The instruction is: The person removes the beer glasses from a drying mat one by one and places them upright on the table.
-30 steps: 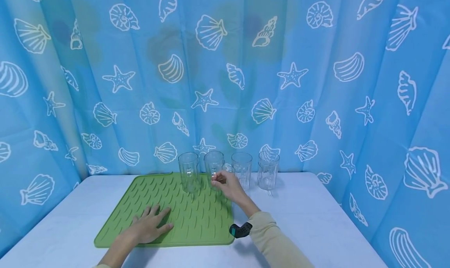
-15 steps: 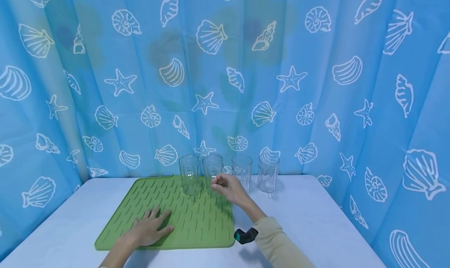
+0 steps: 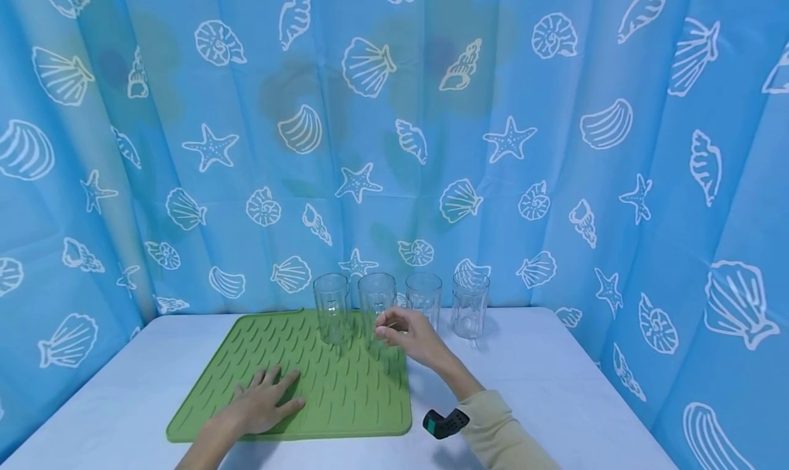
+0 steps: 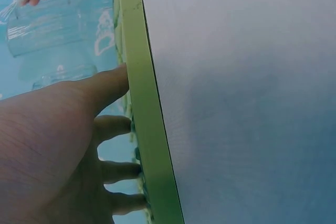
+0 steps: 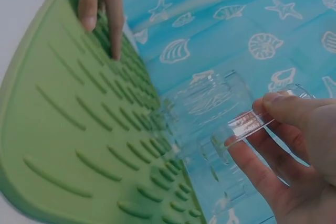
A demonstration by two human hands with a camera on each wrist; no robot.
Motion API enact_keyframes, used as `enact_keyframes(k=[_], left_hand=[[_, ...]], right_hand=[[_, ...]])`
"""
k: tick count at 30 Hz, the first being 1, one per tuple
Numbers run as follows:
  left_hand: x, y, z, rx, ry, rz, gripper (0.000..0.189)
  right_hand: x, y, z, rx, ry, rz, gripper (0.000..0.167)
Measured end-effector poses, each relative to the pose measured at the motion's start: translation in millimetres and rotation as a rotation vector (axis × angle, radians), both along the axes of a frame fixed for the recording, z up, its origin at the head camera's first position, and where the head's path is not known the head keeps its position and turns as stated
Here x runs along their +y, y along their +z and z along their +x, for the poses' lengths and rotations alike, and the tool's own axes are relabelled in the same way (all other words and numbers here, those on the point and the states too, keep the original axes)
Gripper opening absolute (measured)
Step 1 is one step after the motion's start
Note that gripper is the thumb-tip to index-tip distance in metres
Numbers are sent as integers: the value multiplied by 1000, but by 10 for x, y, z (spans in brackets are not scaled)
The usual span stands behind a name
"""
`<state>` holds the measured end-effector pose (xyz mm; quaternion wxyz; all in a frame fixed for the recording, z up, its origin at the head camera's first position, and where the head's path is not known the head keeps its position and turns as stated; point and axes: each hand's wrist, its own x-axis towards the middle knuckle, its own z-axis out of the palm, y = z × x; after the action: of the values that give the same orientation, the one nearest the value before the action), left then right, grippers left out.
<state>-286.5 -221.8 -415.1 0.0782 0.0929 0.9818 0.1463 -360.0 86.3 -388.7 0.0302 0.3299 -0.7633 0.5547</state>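
Note:
My right hand [image 3: 409,333] holds a clear glass mug [image 3: 376,295] by its handle [image 5: 247,124], thumb on one side and fingers curled through from the other. The mug is upright over the back right part of a green ridged drying mat [image 3: 327,394]. Just left of it, another glass mug [image 3: 331,312] stands on the mat. My left hand [image 3: 261,401] lies spread on the mat's front left part. In the left wrist view the left hand [image 4: 58,140] has its fingertips on the ridged face, behind the mat's edge.
Two more glass mugs, one [image 3: 424,288] partly behind my right hand and one [image 3: 470,312] farther right, stand on the white table [image 3: 542,381] beside the mat. A blue shell-print curtain [image 3: 394,148] hangs behind and at both sides.
The right hand and the mug it holds have shifted slightly rightward since half a second ago, and the right forearm has swung right. The left hand keeps its place on the mat.

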Motion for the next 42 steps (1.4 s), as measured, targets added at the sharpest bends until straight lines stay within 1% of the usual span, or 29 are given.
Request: enact_keyframes(k=[5,9,14,16,26,31,38,42], left_hand=[[-7,12,-1,-5,5,-4,72],[-4,9,0,-5,4,-3,72],[12,3,2,-2,4,-12,71],[18,2,2,1,4,-14,71],[7,12,6,-2,6,-7,71],[7,28,16,-3,2,-8,71],[23,82,30,-30,-12,-25,69],[25,127,55,-52,-22,-11,69]], right_hand=[[35,33,32,5,62,-50,18],[68,54,75,2,74,-60,19],[143,77,127,-44,79,-67,21],[174,87,138,-44,82,-66,21],[290,138,139,33,78,-53,14],[342,196,152,33,49,-65,15],[420,285,181,54,-2,-76,16],[424,311,181,64,6,-87,15]])
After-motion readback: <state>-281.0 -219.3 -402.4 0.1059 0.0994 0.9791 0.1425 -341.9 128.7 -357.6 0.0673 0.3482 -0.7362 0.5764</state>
